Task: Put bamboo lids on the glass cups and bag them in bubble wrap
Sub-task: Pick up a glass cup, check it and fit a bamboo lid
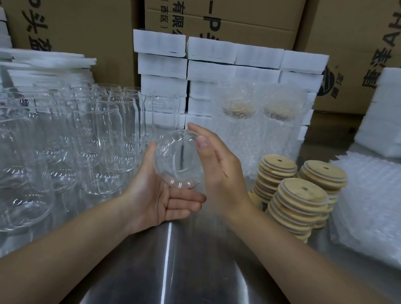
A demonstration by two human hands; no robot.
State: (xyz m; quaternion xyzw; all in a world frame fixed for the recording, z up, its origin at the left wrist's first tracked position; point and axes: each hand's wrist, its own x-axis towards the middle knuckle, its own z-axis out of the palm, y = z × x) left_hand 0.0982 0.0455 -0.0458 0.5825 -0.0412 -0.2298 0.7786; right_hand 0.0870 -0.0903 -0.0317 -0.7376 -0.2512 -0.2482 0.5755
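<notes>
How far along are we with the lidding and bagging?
Done: two lidded cups stand bagged in bubble wrap at the back. In hand: one glass cup, between left hand and right hand, no lid yet. Remaining: many bare cups, three bamboo lid stacks, a pile of bubble wrap bags.

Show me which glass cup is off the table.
The cup held tipped between the left hand and right hand; the other bare cups stand upright on the table, left.
</notes>
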